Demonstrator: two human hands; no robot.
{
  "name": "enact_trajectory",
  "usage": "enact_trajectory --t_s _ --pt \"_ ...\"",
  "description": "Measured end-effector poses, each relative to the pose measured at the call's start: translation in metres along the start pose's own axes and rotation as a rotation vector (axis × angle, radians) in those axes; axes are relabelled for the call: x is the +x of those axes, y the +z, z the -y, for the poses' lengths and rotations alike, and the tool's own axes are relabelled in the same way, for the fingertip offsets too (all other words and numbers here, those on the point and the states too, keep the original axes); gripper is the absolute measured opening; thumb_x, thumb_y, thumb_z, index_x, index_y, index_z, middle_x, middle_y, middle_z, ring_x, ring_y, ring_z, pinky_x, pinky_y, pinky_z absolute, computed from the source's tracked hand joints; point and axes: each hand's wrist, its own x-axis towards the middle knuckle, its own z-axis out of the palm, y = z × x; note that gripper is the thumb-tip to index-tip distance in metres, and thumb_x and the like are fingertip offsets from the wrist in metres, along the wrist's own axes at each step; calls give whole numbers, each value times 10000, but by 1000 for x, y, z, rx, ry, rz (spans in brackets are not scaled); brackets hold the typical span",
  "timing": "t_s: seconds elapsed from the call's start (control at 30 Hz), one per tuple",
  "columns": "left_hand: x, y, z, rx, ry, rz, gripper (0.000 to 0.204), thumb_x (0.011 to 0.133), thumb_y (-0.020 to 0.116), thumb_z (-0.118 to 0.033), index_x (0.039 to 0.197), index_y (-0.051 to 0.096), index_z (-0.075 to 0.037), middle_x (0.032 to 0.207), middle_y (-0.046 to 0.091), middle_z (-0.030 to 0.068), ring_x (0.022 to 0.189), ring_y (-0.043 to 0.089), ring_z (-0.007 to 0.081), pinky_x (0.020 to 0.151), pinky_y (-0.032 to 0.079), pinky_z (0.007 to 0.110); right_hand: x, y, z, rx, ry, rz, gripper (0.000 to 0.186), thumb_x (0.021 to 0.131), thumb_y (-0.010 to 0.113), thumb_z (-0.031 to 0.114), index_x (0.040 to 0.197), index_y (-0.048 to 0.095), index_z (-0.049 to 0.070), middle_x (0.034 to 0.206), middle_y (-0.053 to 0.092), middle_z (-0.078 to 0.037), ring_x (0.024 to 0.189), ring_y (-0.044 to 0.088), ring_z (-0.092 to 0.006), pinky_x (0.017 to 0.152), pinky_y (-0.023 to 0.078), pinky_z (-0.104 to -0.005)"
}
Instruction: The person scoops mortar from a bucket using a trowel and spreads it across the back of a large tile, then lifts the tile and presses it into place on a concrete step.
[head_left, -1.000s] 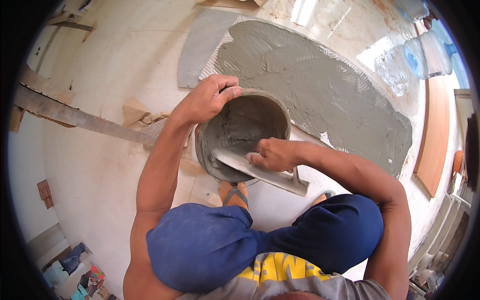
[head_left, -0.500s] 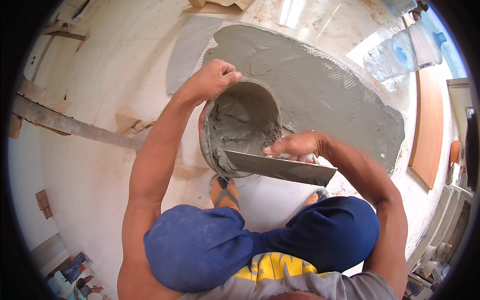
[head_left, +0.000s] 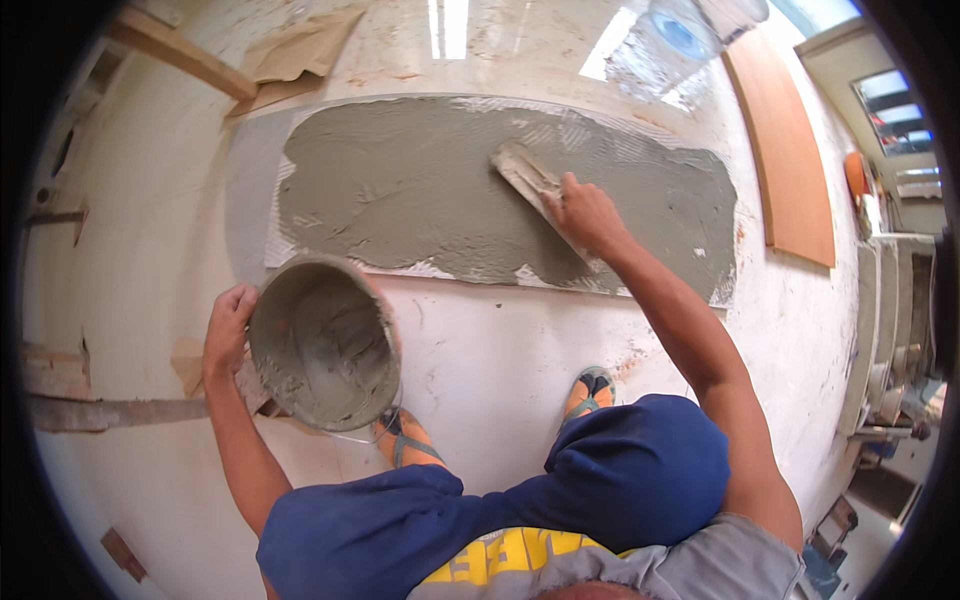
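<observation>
**Right hand point(head_left: 590, 215) held a trowel point(head_left: 523, 180) over grey mortar point(head_left: 400, 190); left hand point(head_left: 231, 325) gripped a bucket point(head_left: 300, 310)**

The mortar lay in a broad, damp-looking coat over a long slab point(head_left: 250, 195) on the pale floor point(head_left: 480, 330), in front of the person. Its surface was mostly smooth, with shallow sweeps and small dents, and its outline was ragged. Whitish, ridged patches showed along parts of the edge, and the slab's left end was bare, flat and grey.

The trowel was long, straight and narrow, its pale upper side smeared with dried residue. It slanted across the mortar, right of the coat's middle, its far end pointing up and left. The right hand was wrapped around its grip; whether the whole blade touched the coat could not be told.

The bucket stood near the slab's lower left corner, its round mouth turned toward the camera. Mortar clung thickly to its inner wall and lay lumpy in the lower part; a strip of the outside looked orange-pink. The left hand was curled over the rim at its left side.

Of writing, large yellow block letters crossed the front of the grey shirt point(head_left: 720, 560), bent by folds and partly covered by the blue trousers point(head_left: 645, 450).
</observation>
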Motion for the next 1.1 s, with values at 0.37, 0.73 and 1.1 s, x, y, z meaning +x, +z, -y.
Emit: enact_trajectory --t_s 0.37,0.73,1.1 --pt "-3 -7 21 -142 42 38 306 1064 613 -339 861 587 -112 743 555 -83 638 461 18 577 387 209 -98 -57 -55 -169 131 421 464 1067 509 426 1004 509 -33 714 675 -242 688 702 -441 629 564 -516" --pt "7 -20 28 -88 -2 77 363 1058 615 -389 819 543 -125 713 545 -71 619 449 22 554 371 221 26 6 -33 -121 -79 100 471 1068 493 477 1032 525 8 779 709 -197 718 715 -404 672 582 -509" --pt "-3 -13 18 -69 -12 41 399 1060 608 -406 794 505 -126 690 492 -74 592 413 18 515 320 217 4 -8 -201 -115 579 -172 538 1039 506 519 1122 613 -2 1057 707 -302 997 697 -475 865 558 -565"
